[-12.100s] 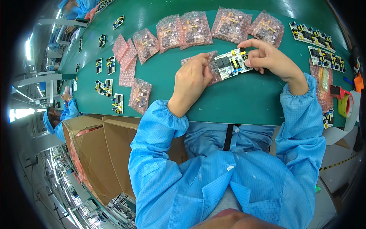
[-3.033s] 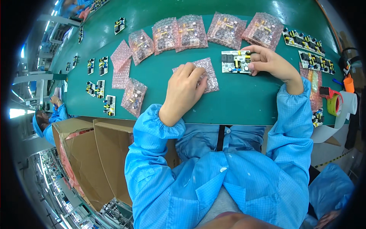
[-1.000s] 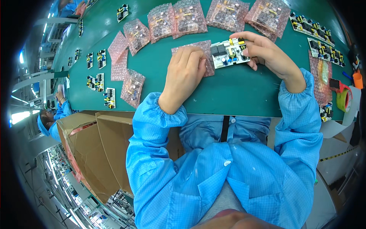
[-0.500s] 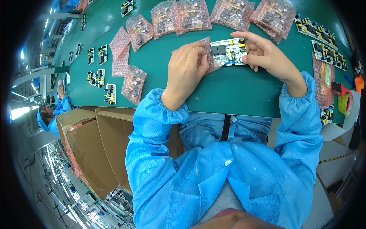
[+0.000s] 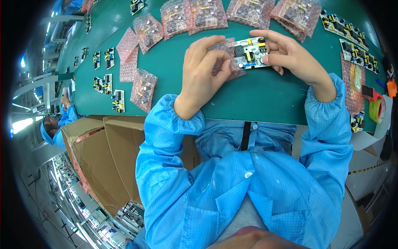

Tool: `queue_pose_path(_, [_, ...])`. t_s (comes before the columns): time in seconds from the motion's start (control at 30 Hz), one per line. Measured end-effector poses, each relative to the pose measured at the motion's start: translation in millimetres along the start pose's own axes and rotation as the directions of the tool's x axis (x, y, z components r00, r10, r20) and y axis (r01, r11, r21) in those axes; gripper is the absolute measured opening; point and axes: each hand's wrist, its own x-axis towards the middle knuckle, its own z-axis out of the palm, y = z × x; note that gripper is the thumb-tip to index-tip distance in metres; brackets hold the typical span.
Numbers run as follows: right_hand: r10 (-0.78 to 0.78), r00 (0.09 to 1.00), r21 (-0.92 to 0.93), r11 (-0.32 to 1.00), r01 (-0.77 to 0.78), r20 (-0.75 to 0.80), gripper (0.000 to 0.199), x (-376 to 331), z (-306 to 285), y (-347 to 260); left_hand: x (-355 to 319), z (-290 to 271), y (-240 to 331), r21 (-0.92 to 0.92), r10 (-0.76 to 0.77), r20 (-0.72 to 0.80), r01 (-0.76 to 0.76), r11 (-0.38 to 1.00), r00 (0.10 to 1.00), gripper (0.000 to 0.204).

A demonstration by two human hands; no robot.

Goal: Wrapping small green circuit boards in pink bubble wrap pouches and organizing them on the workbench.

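A white circuit board [image 5: 251, 53] with black, yellow and blue parts lies partly inside a pink bubble-wrap bag [image 5: 233, 71]. With its thumb and fingers my left hand [image 5: 205, 68] grips the bag around the board's left end. My right hand [image 5: 290, 58] pinches the board's bare right end, thumb on the near side and fingers at the far edge. Beyond my hands, several bagged circuit boards [image 5: 207, 15] stand in a curved row on the green table [image 5: 174, 74]. Nearer my left sleeve lies another bagged board [image 5: 144, 89].
Empty-looking bubble-wrap bags [image 5: 128, 56] lie left of the row. Loose boards [image 5: 118, 101] dot the table's left; longer board panels [image 5: 360, 55] lie at right. A tape roll [image 5: 376, 111] sits by the right edge. A cardboard box [image 5: 93, 153] stands below left; a co-worker [image 5: 54, 126] is beyond.
The board has gone further into the bag, its left end now covered. My left hand has slid right along the bag, its fingers spread more around it.
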Motion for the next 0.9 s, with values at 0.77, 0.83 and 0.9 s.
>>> queue_pose_path(0.77, [-0.064, 0.998, -0.054, 0.996, 0.065, 0.018, 0.071, -10.5, 8.6, -7.8, 16.2, -10.4, 14.1, 0.051, 0.039, 0.049, -0.041, 0.998, 0.998, 0.02])
queue_pose_path(0.83, [-0.057, 0.998, -0.008, 0.998, 0.057, -0.034, 0.069, -7.9, 7.7, -2.6, 19.6, -8.6, 15.4, 0.059, 0.06, 0.05, -0.062, 0.996, 0.997, 0.02])
queue_pose_path(0.9, [-0.071, 0.996, -0.017, 0.997, 0.07, -0.051, 0.068, -6.9, 8.1, 1.0, 21.1, -7.0, 16.6, 0.071, 0.077, 0.047, -0.08, 0.994, 0.996, 0.02])
